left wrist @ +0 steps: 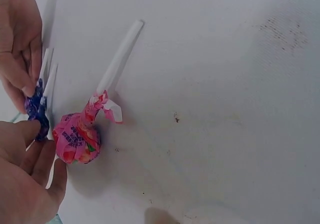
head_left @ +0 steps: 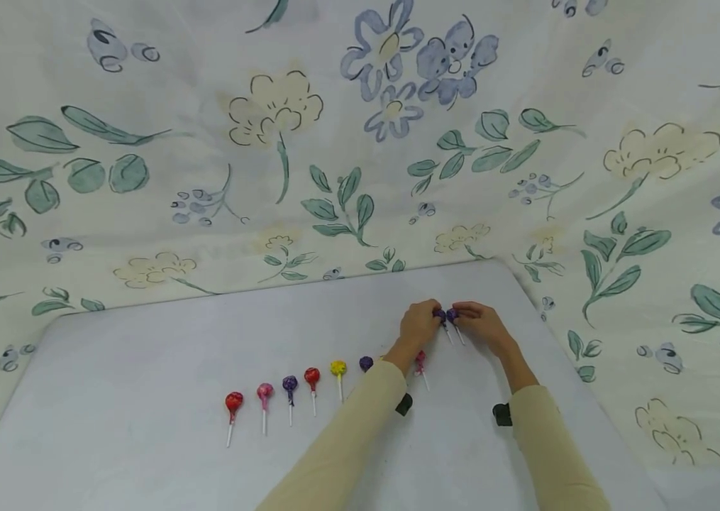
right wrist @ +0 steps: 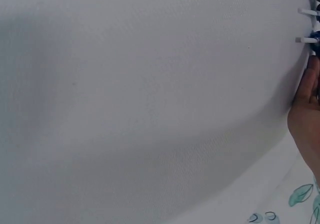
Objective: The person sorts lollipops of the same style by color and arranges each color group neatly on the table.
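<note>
Two purple-wrapped lollipops lie side by side at the far right of the table, white sticks toward the near side. My left hand (head_left: 420, 323) pinches the head of the left purple lollipop (head_left: 440, 314). At the head of the right purple lollipop (head_left: 452, 315), my right hand (head_left: 484, 328) grips with thumb and fingers. The left wrist view shows both hands meeting at the purple wrappers (left wrist: 37, 109). Beside the left fingers there lies a pink lollipop (left wrist: 77, 139). The right wrist view catches only the edge of the right hand (right wrist: 305, 114) and two stick ends.
A row of lollipops runs leftward: purple (head_left: 366, 363), yellow (head_left: 338, 368), red (head_left: 312, 375), purple (head_left: 290, 383), pink (head_left: 264, 391) and red (head_left: 234, 402). The left sleeve (head_left: 350, 433) partly hides the row. Flower-patterned cloth (head_left: 347, 234) stands behind the white table (head_left: 142, 397).
</note>
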Action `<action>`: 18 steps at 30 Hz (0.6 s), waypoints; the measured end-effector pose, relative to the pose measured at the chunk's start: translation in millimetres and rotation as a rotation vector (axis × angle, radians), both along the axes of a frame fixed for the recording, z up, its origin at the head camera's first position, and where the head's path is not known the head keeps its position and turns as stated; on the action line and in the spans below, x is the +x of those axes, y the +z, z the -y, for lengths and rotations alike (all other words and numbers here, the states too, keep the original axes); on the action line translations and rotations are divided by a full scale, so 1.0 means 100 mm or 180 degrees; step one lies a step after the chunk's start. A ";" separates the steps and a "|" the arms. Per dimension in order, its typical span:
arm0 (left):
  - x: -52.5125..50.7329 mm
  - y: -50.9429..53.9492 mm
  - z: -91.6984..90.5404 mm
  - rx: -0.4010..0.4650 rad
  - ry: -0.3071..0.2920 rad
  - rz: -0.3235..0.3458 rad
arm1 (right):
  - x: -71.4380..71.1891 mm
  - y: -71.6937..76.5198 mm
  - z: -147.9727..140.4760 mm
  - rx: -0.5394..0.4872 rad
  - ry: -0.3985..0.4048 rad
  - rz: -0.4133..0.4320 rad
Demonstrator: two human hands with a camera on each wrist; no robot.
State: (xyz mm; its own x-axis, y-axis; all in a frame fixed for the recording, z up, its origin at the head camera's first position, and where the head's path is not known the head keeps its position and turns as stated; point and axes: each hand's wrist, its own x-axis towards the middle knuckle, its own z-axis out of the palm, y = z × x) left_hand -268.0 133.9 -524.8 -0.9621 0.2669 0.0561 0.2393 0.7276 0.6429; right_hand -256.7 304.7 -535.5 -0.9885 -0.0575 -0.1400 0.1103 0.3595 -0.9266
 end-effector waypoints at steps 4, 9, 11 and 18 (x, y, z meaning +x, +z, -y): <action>0.00 -0.01 -0.02 -0.0063 0.0007 0.0033 | -0.01 -0.02 -0.01 -0.0032 -0.0008 -0.0005; 0.01 0.01 -0.03 -0.0135 -0.0039 0.0100 | 0.01 0.00 0.00 -0.0095 -0.0036 -0.0001; 0.02 0.02 -0.04 -0.0160 -0.0059 0.0118 | 0.02 0.01 0.01 -0.0121 -0.0050 0.0009; 0.02 0.04 -0.04 -0.0189 -0.0073 0.0207 | 0.04 0.02 0.02 -0.0112 -0.0046 0.0013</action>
